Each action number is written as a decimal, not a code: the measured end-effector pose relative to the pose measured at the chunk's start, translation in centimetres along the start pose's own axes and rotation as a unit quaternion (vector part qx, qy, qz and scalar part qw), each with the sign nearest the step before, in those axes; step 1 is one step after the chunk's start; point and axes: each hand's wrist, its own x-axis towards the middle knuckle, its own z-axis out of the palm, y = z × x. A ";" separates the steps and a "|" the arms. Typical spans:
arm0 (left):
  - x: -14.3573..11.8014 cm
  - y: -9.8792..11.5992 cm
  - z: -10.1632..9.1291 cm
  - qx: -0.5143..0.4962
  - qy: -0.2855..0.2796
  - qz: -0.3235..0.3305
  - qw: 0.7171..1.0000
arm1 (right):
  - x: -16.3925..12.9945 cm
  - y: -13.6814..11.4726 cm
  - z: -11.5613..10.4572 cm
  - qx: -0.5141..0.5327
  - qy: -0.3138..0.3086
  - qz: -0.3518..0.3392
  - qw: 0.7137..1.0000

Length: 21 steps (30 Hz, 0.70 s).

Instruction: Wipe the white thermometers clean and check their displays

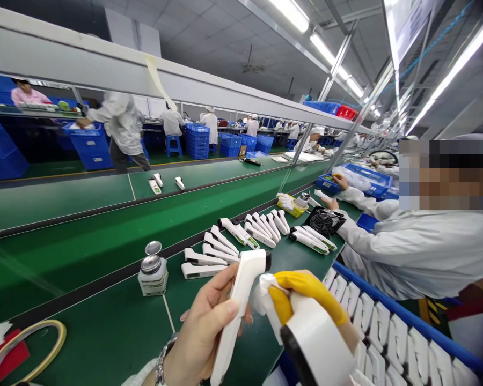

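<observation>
Thermometer-style white handset [236,316] sits upright in the left hand [203,329], fingers wrapped round the mid-handle, dark nozzle end above the grip. Right hand [306,305], yellow-capped fingertips [301,284], pinches a white wipe [265,292] against the body just beside that grip. Judged light, rigid, smooth plastic, likely slippery; the handle is the safest hold, clear of the nozzle. More handsets [209,257] lie beyond.

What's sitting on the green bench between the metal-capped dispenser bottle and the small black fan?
In the head view, rows of white handheld devices lie flat on the green mat between the dispenser bottle and the black fan.
</observation>
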 end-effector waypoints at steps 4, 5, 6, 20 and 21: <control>-0.1 -0.3 0.5 -0.026 0.016 -0.029 0.999 | 0.5 -1.2 1.0 -0.118 -0.066 -0.120 0.984; -0.1 -0.4 0.7 -0.028 0.028 -0.034 0.999 | 0.7 -1.4 1.2 -0.150 -0.089 -0.150 0.973; 0.0 -0.5 0.8 -0.026 0.039 -0.034 0.998 | 1.0 -1.6 1.4 -0.176 -0.105 -0.169 0.964; 2.2 -2.0 -1.3 0.077 0.220 -0.048 0.971 | 2.4 1.6 2.8 -0.252 -0.067 -0.109 0.959; 2.6 -2.0 -1.8 0.084 0.229 -0.043 0.969 | 2.3 1.9 3.2 -0.231 -0.075 -0.098 0.965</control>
